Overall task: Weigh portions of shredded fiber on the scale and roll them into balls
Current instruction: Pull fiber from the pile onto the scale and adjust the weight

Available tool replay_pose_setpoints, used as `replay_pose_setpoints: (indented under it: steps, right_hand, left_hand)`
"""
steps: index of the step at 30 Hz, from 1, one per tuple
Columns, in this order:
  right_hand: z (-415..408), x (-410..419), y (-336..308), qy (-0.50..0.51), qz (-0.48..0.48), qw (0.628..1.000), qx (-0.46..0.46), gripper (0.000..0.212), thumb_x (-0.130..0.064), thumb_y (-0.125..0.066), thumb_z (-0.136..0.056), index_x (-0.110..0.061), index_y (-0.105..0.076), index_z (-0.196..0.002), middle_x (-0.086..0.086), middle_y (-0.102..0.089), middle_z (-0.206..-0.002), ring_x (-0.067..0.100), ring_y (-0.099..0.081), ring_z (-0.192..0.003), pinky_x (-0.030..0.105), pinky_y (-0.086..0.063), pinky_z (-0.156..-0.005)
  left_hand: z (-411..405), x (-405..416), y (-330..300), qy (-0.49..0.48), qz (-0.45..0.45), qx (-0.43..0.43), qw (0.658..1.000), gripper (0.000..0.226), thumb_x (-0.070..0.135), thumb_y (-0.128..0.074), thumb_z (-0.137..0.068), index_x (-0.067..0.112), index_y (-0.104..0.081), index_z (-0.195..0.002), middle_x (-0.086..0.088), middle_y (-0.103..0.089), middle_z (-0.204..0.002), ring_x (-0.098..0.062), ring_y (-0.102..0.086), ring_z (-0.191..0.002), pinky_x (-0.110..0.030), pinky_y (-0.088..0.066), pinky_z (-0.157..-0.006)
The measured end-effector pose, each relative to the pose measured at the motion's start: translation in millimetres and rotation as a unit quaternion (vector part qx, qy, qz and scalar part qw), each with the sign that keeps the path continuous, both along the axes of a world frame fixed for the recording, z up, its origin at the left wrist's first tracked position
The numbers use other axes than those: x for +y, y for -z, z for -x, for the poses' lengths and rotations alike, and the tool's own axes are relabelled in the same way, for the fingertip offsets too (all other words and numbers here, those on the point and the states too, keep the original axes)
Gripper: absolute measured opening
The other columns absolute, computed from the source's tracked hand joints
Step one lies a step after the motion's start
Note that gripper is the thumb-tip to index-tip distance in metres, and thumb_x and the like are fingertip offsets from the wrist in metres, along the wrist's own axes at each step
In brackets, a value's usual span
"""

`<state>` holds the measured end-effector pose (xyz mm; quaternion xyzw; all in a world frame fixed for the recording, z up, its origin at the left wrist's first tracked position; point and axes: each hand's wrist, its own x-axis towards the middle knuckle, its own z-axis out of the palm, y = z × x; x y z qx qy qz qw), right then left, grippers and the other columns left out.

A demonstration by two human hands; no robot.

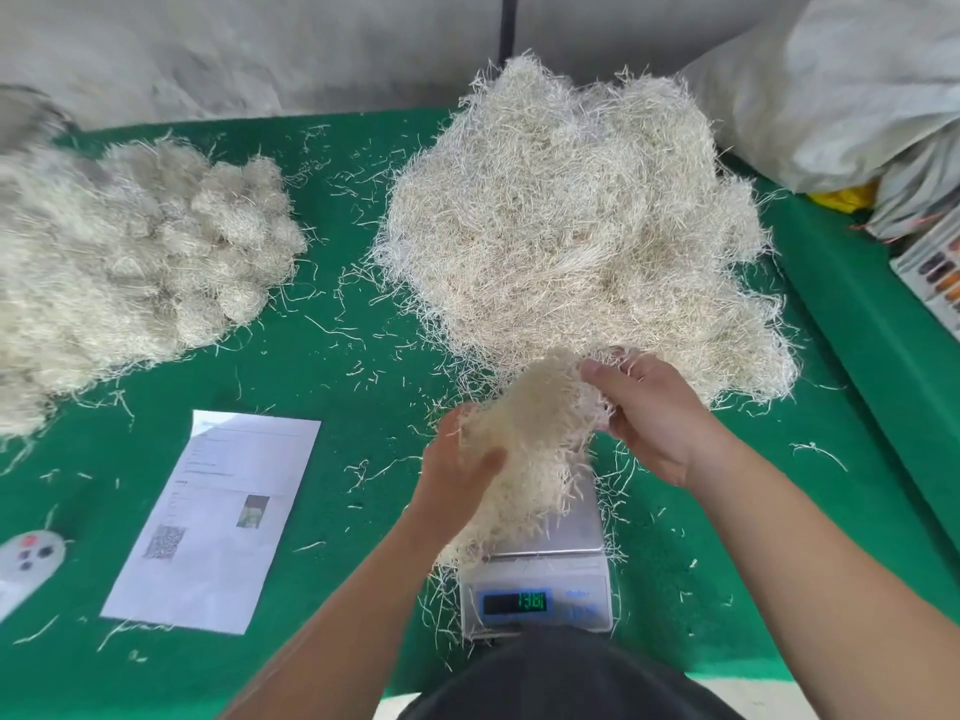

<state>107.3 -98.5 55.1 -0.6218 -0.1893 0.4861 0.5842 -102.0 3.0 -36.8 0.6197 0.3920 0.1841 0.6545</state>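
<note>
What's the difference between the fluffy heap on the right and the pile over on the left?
The heap on the right is loose and shaggy, strands sticking out everywhere; the pile on the left is made of rounded balls packed together. The right heap rises taller and lies just beyond the scale, within the hands' reach; the left pile lies lower, off to the side. Both are the same pale fiber on the green table.

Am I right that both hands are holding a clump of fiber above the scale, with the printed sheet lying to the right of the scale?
Not quite: the head view shows the printed sheet lying left of the scale. Both the left hand and right hand do hold the clump of fiber above it.
</note>
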Motion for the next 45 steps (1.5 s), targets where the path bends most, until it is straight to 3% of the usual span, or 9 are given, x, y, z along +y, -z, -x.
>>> replay_pose_setpoints:
  steps: [5, 8, 12, 16, 26, 30, 38, 42, 45]
  right_hand:
    - [23.2, 2.9, 7.3, -0.077, 0.051, 0.989, -0.118, 0.027, -0.049, -0.072, -0.094, -0.039, -0.061, -0.116, -0.014, -0.074, -0.112, 0.002, -0.072, -0.087, 0.024, -0.056, -0.078]
    - [21.4, 1.6, 9.8, -0.156, 0.104, 0.965, -0.184, 0.072, -0.059, -0.073, -0.088, -0.029, -0.048, -0.149, -0.019, -0.061, -0.135, -0.001, -0.068, -0.093, 0.018, -0.050, -0.090]
    - [1.9, 1.8, -4.8, -0.147, 0.074, 0.956, -0.241, 0.009, -0.044, -0.072, -0.094, -0.042, -0.075, -0.102, -0.017, -0.077, -0.102, 0.008, -0.070, -0.081, 0.025, -0.053, -0.069]
    - [-17.8, 6.2, -13.9, -0.152, 0.089, 0.934, -0.311, 0.013, -0.037, -0.074, -0.095, -0.025, -0.071, -0.089, 0.009, -0.070, -0.088, 0.013, -0.063, -0.072, 0.027, -0.044, -0.069]
    - [-44.3, 31.4, -31.0, -0.093, 0.059, 0.844, -0.525, 0.023, -0.004, -0.065, -0.096, -0.027, -0.063, -0.099, -0.011, -0.058, -0.093, 0.003, -0.057, -0.083, 0.018, -0.038, -0.066]
    - [-64.6, 46.0, -37.9, 0.027, 0.072, 0.891, -0.447, 0.016, -0.011, -0.066, -0.099, -0.022, -0.065, -0.110, -0.004, -0.068, -0.087, 0.006, -0.056, -0.056, 0.022, -0.043, -0.051]
    - [-65.2, 86.5, -57.2, 0.203, 0.002, 0.979, -0.026, 0.026, 0.002, -0.063, -0.099, -0.011, -0.053, -0.119, 0.009, -0.064, -0.107, 0.015, -0.064, -0.063, 0.030, -0.064, -0.069]
    - [-54.9, 75.1, -49.3, -0.094, 0.034, 0.935, -0.340, 0.023, -0.024, -0.052, -0.108, -0.012, -0.051, -0.128, 0.010, -0.066, -0.106, 0.023, -0.066, -0.089, 0.014, -0.056, -0.064]
    - [-46.5, 67.5, -46.6, -0.335, 0.089, 0.870, -0.351, 0.049, -0.047, -0.068, -0.097, -0.039, -0.042, -0.138, -0.004, -0.065, -0.121, 0.018, -0.067, -0.105, 0.029, -0.058, -0.093]
  left_hand:
    - [-33.7, -21.2, -25.9, 0.010, 0.038, -0.023, 0.999, 0.035, 0.040, -0.066, -0.099, 0.038, -0.057, -0.132, 0.018, -0.073, -0.114, -0.004, -0.070, -0.105, -0.011, -0.055, -0.076]
    - [-44.7, -17.2, -28.9, -0.055, 0.085, -0.044, 0.994, 0.017, 0.030, -0.064, -0.098, 0.029, -0.068, -0.114, 0.012, -0.077, -0.096, -0.005, -0.073, -0.086, -0.009, -0.053, -0.064]
    - [-35.0, -6.5, -24.7, -0.090, 0.089, -0.024, 0.992, 0.021, 0.015, -0.066, -0.098, 0.035, -0.072, -0.105, 0.011, -0.079, -0.094, -0.003, -0.075, -0.080, -0.011, -0.054, -0.059]
    - [-18.3, -3.2, -21.3, -0.087, 0.008, 0.018, 0.996, 0.018, 0.032, -0.075, -0.094, 0.049, -0.070, -0.093, 0.016, -0.077, -0.090, 0.004, -0.069, -0.069, -0.009, -0.049, -0.054]
    - [19.1, -13.1, 3.7, 0.053, -0.178, 0.179, 0.966, 0.012, 0.039, -0.056, -0.104, 0.034, -0.062, -0.113, 0.021, -0.064, -0.063, 0.000, -0.045, -0.042, -0.026, -0.042, -0.046]
    - [22.3, -17.5, 7.5, 0.061, -0.189, 0.226, 0.954, 0.047, 0.050, -0.048, -0.106, 0.030, -0.048, -0.150, 0.013, -0.057, -0.052, -0.001, -0.043, -0.040, -0.022, -0.039, -0.042]
    - [3.9, -5.0, -2.0, 0.091, -0.215, 0.248, 0.940, 0.057, 0.071, -0.028, -0.096, 0.027, -0.061, -0.106, 0.009, -0.052, -0.055, 0.000, -0.046, -0.040, -0.017, -0.039, -0.044]
    - [-8.6, 11.0, -12.1, -0.028, -0.138, 0.149, 0.979, 0.055, 0.065, -0.037, -0.099, 0.022, -0.064, -0.120, 0.008, -0.060, -0.054, -0.005, -0.047, -0.038, -0.022, -0.035, -0.042]
    - [-21.6, 21.9, -23.5, -0.065, -0.134, 0.078, 0.986, 0.032, 0.043, -0.043, -0.107, 0.024, -0.067, -0.116, 0.017, -0.059, -0.054, -0.004, -0.037, -0.042, -0.023, -0.034, -0.041]
